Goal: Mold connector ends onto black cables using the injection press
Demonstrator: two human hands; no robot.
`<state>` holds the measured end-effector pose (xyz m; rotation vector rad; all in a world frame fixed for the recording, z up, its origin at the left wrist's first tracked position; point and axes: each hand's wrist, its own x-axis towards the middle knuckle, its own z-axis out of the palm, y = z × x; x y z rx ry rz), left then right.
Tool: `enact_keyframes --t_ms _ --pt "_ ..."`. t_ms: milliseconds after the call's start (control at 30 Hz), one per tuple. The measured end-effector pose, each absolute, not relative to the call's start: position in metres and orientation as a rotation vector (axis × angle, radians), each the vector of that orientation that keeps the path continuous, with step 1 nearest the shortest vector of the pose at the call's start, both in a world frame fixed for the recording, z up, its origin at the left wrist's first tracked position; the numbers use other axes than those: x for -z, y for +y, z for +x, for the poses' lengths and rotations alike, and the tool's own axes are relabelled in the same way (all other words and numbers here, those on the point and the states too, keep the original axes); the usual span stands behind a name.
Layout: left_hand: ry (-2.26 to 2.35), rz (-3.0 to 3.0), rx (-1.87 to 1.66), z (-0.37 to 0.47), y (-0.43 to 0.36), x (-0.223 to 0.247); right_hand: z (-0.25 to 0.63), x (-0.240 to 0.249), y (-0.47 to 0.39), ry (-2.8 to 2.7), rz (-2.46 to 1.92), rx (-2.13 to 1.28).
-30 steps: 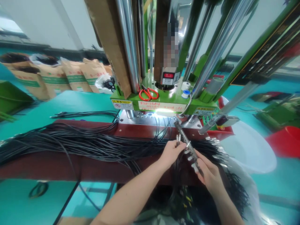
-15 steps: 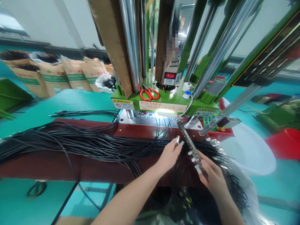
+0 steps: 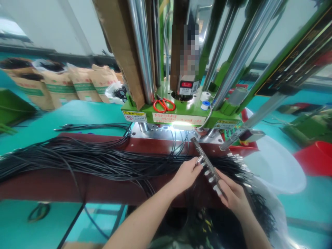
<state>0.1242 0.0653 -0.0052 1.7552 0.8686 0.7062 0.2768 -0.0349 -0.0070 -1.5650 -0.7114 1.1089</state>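
Observation:
My right hand (image 3: 232,192) is closed around the lower end of a narrow metal bar (image 3: 206,161), which slants up and left toward the machine. Several silver connectors (image 3: 211,180) stick out in a row along the bar's left side. At the bar's left edge, my left hand (image 3: 187,174) pinches a small silver cable connector (image 3: 199,159). Its tip is at the bar; whether it is seated there I cannot tell. Behind both hands, a thick bundle of black cables (image 3: 85,157) lies across the brown bench (image 3: 52,186).
A green press (image 3: 166,116) with steel columns stands ahead, a lit lamp at its front. Red-handled scissors (image 3: 164,104) and a blue-ended spool (image 3: 205,105) lie on its ledge. Cable ends with silver plugs (image 3: 240,166) and a white basin (image 3: 277,166) are at right.
The metal bar has shifted left and toward my left hand. The connector in my left hand, apart from the bar before, is now at its edge.

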Motion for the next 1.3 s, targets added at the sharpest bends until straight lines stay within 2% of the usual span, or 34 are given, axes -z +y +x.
enact_keyframes --t_ms 200,333,733,1133,1300 --pt "0.92 1.78 -0.789 0.125 0.065 0.006 0.278 0.011 -0.035 -0.729 -1.583 -1.097" --pt "1.01 1.542 -0.957 0.127 0.066 0.009 0.283 0.01 -0.037 -0.636 -1.486 -1.13" --pt "0.837 1.415 -0.635 0.125 0.068 0.016 0.286 0.01 -0.039 -0.734 -1.491 -1.185" --pt "0.893 1.393 -0.747 0.124 0.071 0.013 0.29 0.013 -0.039 -0.861 -1.495 -1.166" --pt "0.838 1.299 -0.651 0.122 0.071 0.011 0.297 0.013 -0.041 -0.911 -1.485 -1.209"
